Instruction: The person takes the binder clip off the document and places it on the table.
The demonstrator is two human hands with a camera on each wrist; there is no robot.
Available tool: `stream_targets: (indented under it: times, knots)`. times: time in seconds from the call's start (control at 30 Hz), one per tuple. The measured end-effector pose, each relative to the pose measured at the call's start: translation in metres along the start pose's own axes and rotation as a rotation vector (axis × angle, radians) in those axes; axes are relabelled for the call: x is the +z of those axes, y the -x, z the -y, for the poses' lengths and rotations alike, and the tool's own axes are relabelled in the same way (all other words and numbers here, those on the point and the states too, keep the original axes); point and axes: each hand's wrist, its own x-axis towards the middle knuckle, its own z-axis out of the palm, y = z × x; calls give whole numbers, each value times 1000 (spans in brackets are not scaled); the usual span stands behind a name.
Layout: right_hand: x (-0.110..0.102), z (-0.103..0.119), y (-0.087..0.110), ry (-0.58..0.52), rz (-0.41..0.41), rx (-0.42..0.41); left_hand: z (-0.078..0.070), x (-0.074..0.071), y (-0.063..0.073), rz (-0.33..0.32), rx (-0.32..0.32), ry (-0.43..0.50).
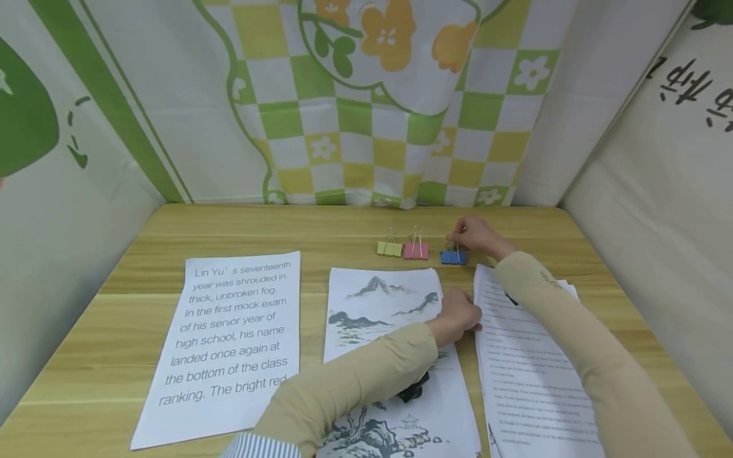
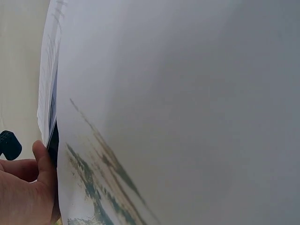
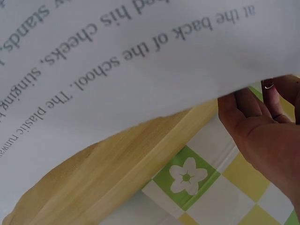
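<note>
My right hand [image 1: 480, 236] pinches the wire handle of a blue binder clip [image 1: 454, 257] near the back of the table; in the right wrist view the clip is hidden behind the sheets. My left hand [image 1: 456, 316] lies over the right edge of a stack of landscape drawings [image 1: 372, 312]. Its fingers pinch the left edge of a stack of text sheets [image 1: 532, 381], whose edges meet the fingertips in the left wrist view. My right forearm crosses above this stack. Left of the blue clip stand a pink binder clip [image 1: 416, 250] and a yellow binder clip [image 1: 389, 249].
A large-print sheet [image 1: 229, 331] lies on the left of the wooden table [image 1: 103, 343]. A checked, flowered curtain [image 1: 395, 127] hangs behind the back edge, and pale cloth walls [image 1: 670, 203] stand at the sides.
</note>
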Motion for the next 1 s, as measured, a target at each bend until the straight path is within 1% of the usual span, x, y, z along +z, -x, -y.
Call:
stream_targets:
  times: [0.27,0.33,0.5,0.73,0.93,1.0]
  knots:
    - [4,-3,-3,-13,-21,-9,0,-2,0,2,24,-16]
    - [5,-4,-5,-2,-30,-4,-1,-2,1,-7,27,-30]
    - [6,-6,-8,0,-22,-16,-4,-4,3,-23,32,-51]
    - [5,-6,-9,28,-30,-28,-8,-9,3,-52,27,-63]
    - [5,-5,-7,38,-32,-39,-7,-13,3,-55,35,-65]
    - [5,-7,-7,49,-37,-38,-8,-15,3,-47,54,-58]
